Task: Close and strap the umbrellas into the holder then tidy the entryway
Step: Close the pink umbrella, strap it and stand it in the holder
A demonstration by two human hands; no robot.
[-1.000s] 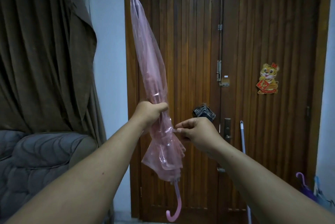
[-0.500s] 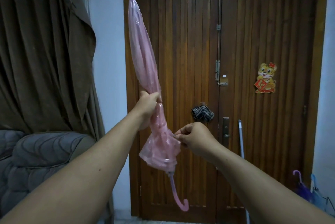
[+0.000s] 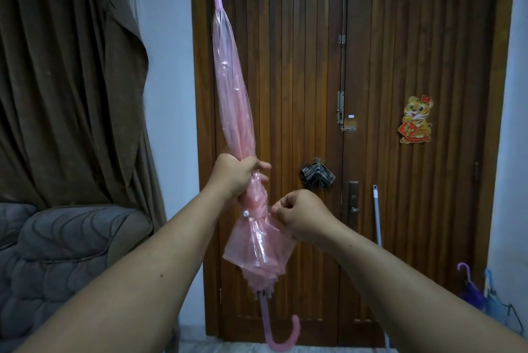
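Observation:
A closed, translucent pink umbrella (image 3: 232,86) stands tip-up in front of me, its hooked handle (image 3: 281,338) hanging at the bottom. My left hand (image 3: 235,174) grips the folded canopy around its middle. Just below, my right hand (image 3: 300,214) pinches the umbrella's strap at the canopy's right side, where the plastic is cinched; a white snap button (image 3: 245,213) shows on the band. At the lower right, a purple umbrella (image 3: 470,287) and a blue umbrella (image 3: 493,292) stand in a wire holder (image 3: 514,321) against the wall.
A double wooden door (image 3: 371,66) fills the background, with a folded dark checked umbrella (image 3: 317,175) hanging on it and a tiger sticker (image 3: 415,119). A white pole (image 3: 377,215) leans on the door. Brown curtains (image 3: 65,81) and a grey sofa (image 3: 57,252) are at left.
The loose canopy has been gathered tighter and the strap drawn around it. The umbrella has turned, so the hooked handle now points right.

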